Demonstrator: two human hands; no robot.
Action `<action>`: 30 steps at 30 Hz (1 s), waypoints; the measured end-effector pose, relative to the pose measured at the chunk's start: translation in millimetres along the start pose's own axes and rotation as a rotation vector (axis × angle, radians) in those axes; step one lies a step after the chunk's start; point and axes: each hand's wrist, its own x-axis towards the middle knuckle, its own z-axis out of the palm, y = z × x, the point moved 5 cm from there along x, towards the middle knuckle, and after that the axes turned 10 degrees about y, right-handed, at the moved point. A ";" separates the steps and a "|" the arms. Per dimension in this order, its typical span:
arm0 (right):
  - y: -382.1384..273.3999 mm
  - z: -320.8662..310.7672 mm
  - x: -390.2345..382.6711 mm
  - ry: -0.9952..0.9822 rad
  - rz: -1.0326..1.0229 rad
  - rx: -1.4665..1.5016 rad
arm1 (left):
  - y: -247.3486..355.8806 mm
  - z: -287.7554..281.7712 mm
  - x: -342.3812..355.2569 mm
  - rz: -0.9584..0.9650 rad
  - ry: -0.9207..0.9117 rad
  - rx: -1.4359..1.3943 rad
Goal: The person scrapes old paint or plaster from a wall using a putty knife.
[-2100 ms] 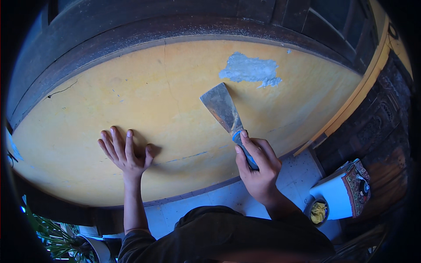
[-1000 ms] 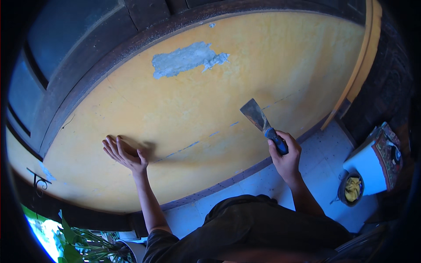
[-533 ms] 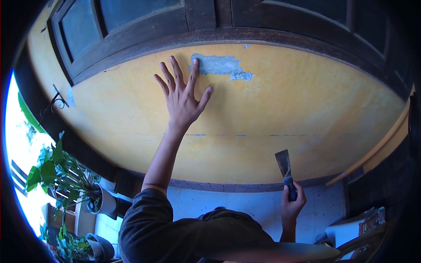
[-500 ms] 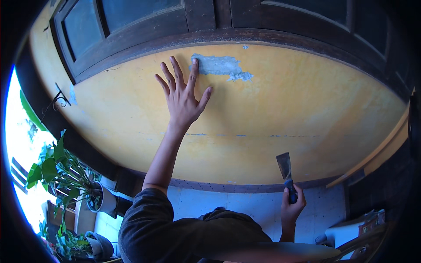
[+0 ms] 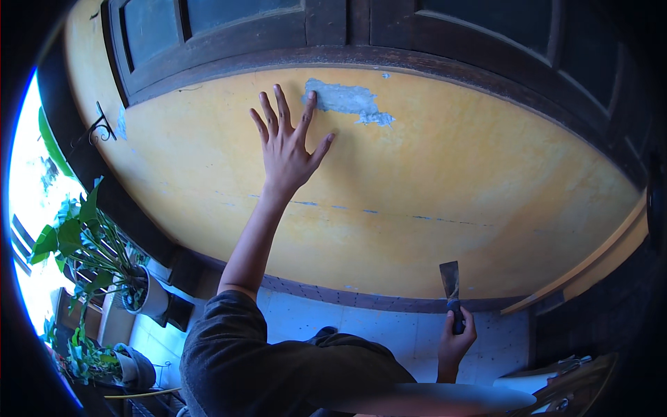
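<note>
My left hand lies flat on the yellow wall with its fingers spread, the fingertips at the left edge of a grey filler patch just under the dark wooden window frame. Low at the right, my right hand grips the dark handle of a putty knife, whose metal blade points up, apart from the wall's patch.
Potted green plants stand at the lower left on the pale tiled floor. A dark skirting strip runs along the wall's foot. A dark wooden door frame rises at the right. A thin horizontal crack line crosses the wall.
My left hand has gone from low on the wall up to the grey patch. My right hand has dropped the putty knife away from the wall to near the floor.
</note>
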 end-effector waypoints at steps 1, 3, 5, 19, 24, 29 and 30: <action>-6.5 3.4 0.6 -0.003 -0.009 0.010 | -2.0 -1.9 0.3 -0.006 0.010 -0.013; -11.9 13.0 0.3 -0.023 -0.008 0.045 | -12.2 -2.9 -0.9 -0.034 0.019 -0.027; -19.8 24.6 -1.3 -0.063 0.017 0.077 | -24.3 -4.2 -5.4 -0.050 0.043 -0.058; -131.3 112.2 44.0 -0.190 -0.215 0.276 | -134.9 -16.6 -114.4 0.034 0.136 -0.248; -219.5 154.7 74.9 -0.159 -0.532 0.250 | -174.2 -1.5 -149.6 -0.060 0.202 -0.121; -299.6 191.0 80.8 -0.059 -0.899 0.245 | -193.9 30.3 -168.8 0.011 0.248 -0.088; -304.6 192.8 79.7 -0.046 -0.893 0.233 | -197.3 35.6 -172.5 0.016 0.250 -0.105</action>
